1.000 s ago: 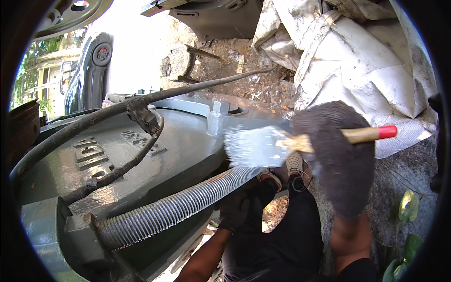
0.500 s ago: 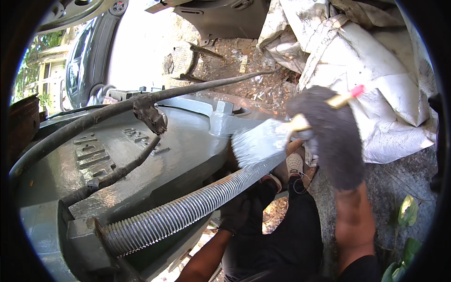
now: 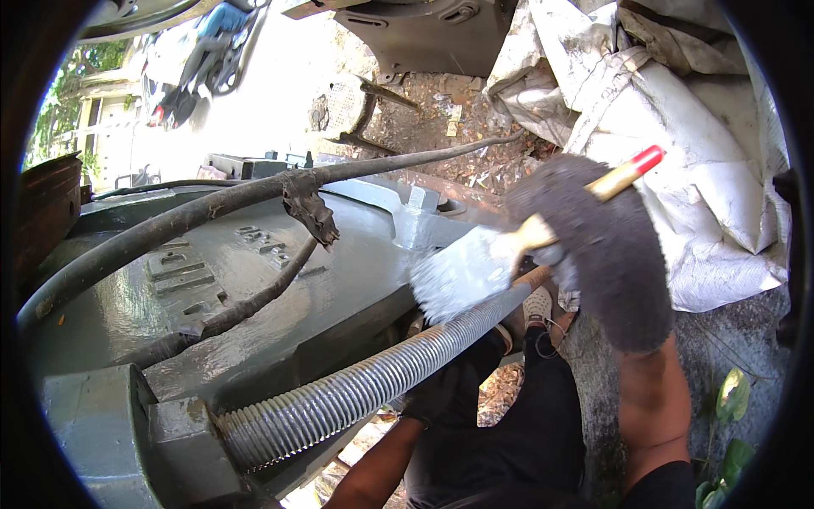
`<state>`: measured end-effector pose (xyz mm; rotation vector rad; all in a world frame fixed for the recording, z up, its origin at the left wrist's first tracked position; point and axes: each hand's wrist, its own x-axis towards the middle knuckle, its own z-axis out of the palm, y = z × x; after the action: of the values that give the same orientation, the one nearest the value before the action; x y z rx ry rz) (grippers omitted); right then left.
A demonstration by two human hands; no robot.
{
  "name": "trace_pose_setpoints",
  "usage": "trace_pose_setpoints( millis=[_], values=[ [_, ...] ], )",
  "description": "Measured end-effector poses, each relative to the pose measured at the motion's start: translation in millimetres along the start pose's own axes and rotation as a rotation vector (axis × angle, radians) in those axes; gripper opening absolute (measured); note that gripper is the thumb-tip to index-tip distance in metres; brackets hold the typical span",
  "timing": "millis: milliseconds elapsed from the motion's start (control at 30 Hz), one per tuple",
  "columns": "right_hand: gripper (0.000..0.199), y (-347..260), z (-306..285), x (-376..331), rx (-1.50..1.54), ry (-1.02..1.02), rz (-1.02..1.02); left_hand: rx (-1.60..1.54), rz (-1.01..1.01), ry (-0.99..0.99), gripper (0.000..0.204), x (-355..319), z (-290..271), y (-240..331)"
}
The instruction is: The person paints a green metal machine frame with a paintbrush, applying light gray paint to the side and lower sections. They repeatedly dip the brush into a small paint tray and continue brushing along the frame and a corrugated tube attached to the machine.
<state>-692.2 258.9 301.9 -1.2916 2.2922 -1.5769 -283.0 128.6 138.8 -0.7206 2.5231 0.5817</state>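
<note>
My right hand (image 3: 593,242), in a dark fuzzy glove, grips a paintbrush (image 3: 462,267) by its wooden handle with a red end. Pale grey paint coats the wide bristles, which lie at the upper side of a long threaded rod (image 3: 339,386); whether they touch it I cannot tell. Most of the rod looks grey and glossy, while its far end beside my right hand is rusty brown. My left hand (image 3: 432,392), in a dark glove, is low behind the rod, its fingers hidden. A large hex nut (image 3: 191,445) sits around the rod's near left end.
A grey cast-metal housing (image 3: 339,271) with raised lettering fills the left. Across it runs a thick black cable (image 3: 170,222) with torn wrapping. Dirty white sacks (image 3: 687,161) are heaped at right, a stool (image 3: 343,109) stands beyond, and leaves (image 3: 733,394) poke in at lower right.
The view has shifted slightly. Relative to the housing, the brush has moved a little left and nearer along the rod. At upper left, a dark vehicle gives way to a blurred blue and dark shape.
</note>
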Motion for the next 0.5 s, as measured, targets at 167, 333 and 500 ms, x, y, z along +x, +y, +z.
trace_pose_setpoints(
  millis=[167, 333, 500],
  values=[
    [0.013, -14, -7, -15, 0.220, -0.133, 0.218, -0.122, -0.150, -0.117, 0.048, 4, -13, 13],
    [0.020, -20, -25, -17, 0.053, -0.143, 0.264, -0.236, -0.244, -0.162, 0.047, 4, -19, 15],
    [0.019, -21, -12, -8, -0.030, -0.122, -0.040, -0.143, 0.038, 0.003, 0.040, 13, -22, 16]
  ],
)
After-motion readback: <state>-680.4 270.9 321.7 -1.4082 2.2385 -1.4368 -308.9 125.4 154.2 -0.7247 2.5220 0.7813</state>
